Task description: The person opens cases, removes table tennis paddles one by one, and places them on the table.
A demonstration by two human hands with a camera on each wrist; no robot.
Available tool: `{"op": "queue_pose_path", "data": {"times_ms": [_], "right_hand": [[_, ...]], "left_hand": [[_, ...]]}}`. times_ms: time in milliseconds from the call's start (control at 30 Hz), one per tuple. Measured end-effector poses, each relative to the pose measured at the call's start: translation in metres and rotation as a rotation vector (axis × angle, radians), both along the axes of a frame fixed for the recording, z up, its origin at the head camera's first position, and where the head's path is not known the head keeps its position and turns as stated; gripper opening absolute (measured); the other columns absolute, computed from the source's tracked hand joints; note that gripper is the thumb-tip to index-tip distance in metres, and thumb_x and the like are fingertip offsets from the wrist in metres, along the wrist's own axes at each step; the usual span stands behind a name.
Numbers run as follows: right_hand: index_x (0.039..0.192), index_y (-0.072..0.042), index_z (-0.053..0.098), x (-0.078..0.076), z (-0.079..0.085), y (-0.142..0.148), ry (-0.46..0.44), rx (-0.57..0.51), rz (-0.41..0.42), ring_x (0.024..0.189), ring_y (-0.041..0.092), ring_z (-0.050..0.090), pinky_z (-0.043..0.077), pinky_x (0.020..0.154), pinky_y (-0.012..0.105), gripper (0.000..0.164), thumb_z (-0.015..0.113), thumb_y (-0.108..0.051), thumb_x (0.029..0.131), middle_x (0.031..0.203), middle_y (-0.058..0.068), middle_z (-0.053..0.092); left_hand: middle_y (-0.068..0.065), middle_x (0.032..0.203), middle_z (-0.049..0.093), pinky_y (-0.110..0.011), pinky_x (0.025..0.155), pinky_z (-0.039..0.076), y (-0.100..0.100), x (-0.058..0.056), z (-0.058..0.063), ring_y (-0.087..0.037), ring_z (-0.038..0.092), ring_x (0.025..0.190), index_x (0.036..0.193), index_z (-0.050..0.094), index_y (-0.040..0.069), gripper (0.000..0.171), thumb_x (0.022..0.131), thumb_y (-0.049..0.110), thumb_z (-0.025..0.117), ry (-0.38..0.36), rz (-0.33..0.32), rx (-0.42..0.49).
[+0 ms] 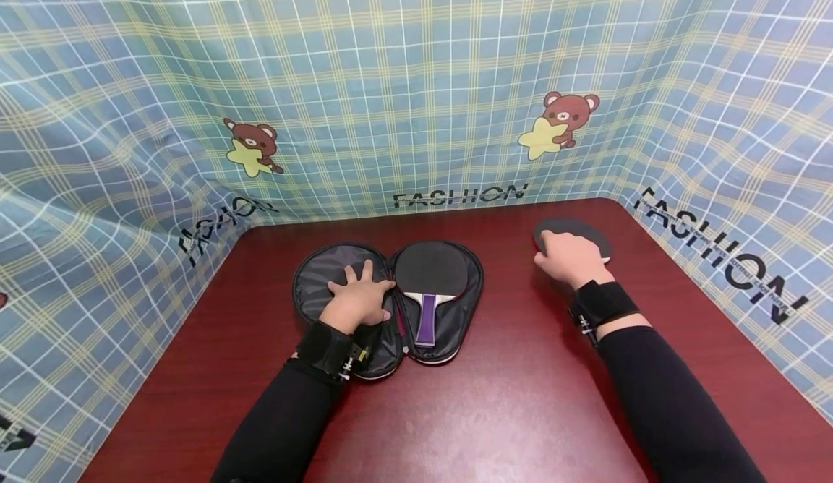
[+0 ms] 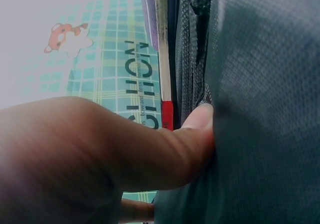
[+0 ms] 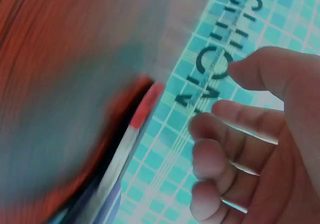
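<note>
An unzipped black paddle case [image 1: 311,291] lies spread flat, left of the table's middle. Its right half holds a table tennis paddle [image 1: 431,266] with black rubber and a purple handle toward me. Fingers spread, my left hand [image 1: 358,298] rests on the case's left half; its thumb [image 2: 165,154] touches the dark lining in the left wrist view. At the far right, my right hand [image 1: 573,257] is over a second paddle [image 1: 569,225], whose handle is hidden. The right wrist view shows that hand's loosely bent fingers [image 3: 210,156] apart from the paddle's edge [image 3: 117,154].
A dark red tabletop [image 1: 514,389] carries everything. Blue checked cloth [image 1: 403,92] with bears and lettering surrounds its back and sides. A zipper [image 1: 405,338] joins the case halves near their front.
</note>
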State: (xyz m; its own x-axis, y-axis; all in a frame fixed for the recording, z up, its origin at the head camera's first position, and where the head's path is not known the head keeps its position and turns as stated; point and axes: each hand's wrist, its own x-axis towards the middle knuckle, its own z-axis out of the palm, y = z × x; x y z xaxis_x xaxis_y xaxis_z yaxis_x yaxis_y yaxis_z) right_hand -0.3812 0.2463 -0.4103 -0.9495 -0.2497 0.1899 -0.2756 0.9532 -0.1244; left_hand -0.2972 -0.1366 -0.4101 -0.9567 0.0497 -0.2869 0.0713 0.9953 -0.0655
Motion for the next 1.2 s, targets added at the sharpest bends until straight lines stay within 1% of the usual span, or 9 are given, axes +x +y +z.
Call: {"op": "queue_pose_path", "data": {"times_ms": [100,267,433,533,633,733,900,1033,1200], "right_hand": [[0.099,-0.01,0.053,0.0,0.004,-0.018,0.022,0.012,0.0,0.067,0.032,0.055,0.039,0.05,0.051,0.026,0.053,-0.029,0.08,0.082,0.012,0.06],[0.117,-0.011,0.05,0.004,0.01,-0.048,-0.003,0.001,0.023,0.074,0.032,0.058,0.042,0.058,0.05,0.042,0.054,-0.031,0.081,0.096,0.014,0.061],[0.123,-0.012,0.047,0.009,0.013,-0.076,-0.049,-0.026,0.052,0.082,0.029,0.058,0.043,0.067,0.049,0.047,0.054,-0.033,0.082,0.104,0.012,0.059],[0.126,-0.011,0.045,0.011,0.01,-0.09,-0.082,-0.035,0.078,0.086,0.029,0.057,0.044,0.07,0.048,0.05,0.054,-0.034,0.083,0.109,0.013,0.058],[0.127,-0.011,0.045,0.016,0.008,-0.105,-0.101,-0.038,0.093,0.086,0.028,0.057,0.044,0.071,0.047,0.053,0.054,-0.039,0.083,0.109,0.012,0.058],[0.126,-0.011,0.045,0.022,0.008,-0.122,-0.119,-0.02,0.101,0.087,0.027,0.057,0.044,0.072,0.045,0.058,0.053,-0.048,0.082,0.107,0.011,0.058],[0.126,-0.01,0.046,0.034,0.007,-0.149,-0.151,0.018,0.128,0.086,0.026,0.057,0.045,0.07,0.043,0.072,0.05,-0.062,0.077,0.106,0.01,0.059],[0.125,-0.009,0.048,0.043,0.006,-0.167,-0.173,0.062,0.139,0.083,0.024,0.058,0.046,0.067,0.041,0.078,0.05,-0.067,0.073,0.104,0.009,0.06],[0.124,-0.009,0.051,0.051,0.001,-0.183,-0.194,0.131,0.123,0.083,0.025,0.059,0.047,0.065,0.043,0.08,0.049,-0.07,0.071,0.105,0.012,0.06]], "left_hand": [[-0.014,0.146,-0.006,-0.071,0.084,0.013,0.001,-0.001,0.002,-0.048,-0.003,0.126,0.135,0.032,0.041,0.064,0.078,0.047,0.06,0.001,0.001,0.001],[-0.013,0.146,-0.007,-0.071,0.084,0.013,0.002,-0.002,0.006,-0.047,-0.004,0.126,0.135,0.03,0.041,0.064,0.078,0.048,0.06,-0.016,0.002,-0.007],[-0.015,0.146,-0.005,-0.072,0.083,0.013,0.002,-0.002,0.006,-0.049,-0.003,0.126,0.135,0.032,0.039,0.065,0.078,0.048,0.061,-0.002,-0.002,-0.002],[-0.015,0.146,-0.004,-0.072,0.082,0.013,0.002,-0.001,0.004,-0.049,-0.003,0.125,0.135,0.033,0.038,0.065,0.077,0.048,0.061,-0.004,-0.005,0.005],[-0.015,0.146,-0.002,-0.072,0.082,0.014,0.001,0.001,0.002,-0.05,-0.002,0.125,0.135,0.034,0.038,0.065,0.077,0.047,0.062,-0.002,-0.008,0.009],[-0.016,0.146,-0.001,-0.072,0.081,0.014,0.0,0.001,0.001,-0.051,-0.001,0.125,0.135,0.034,0.037,0.065,0.077,0.047,0.062,0.002,-0.015,0.015],[-0.016,0.146,-0.001,-0.072,0.081,0.015,0.0,0.001,0.002,-0.051,-0.002,0.124,0.135,0.034,0.037,0.065,0.077,0.048,0.062,0.005,-0.012,0.016],[-0.016,0.146,-0.002,-0.072,0.081,0.015,0.0,-0.001,0.001,-0.051,-0.002,0.124,0.135,0.034,0.038,0.065,0.077,0.049,0.061,0.004,-0.009,0.008],[-0.015,0.146,-0.002,-0.072,0.081,0.015,-0.001,-0.002,0.0,-0.051,-0.002,0.125,0.135,0.034,0.038,0.066,0.076,0.049,0.062,0.005,-0.002,0.008]]}}
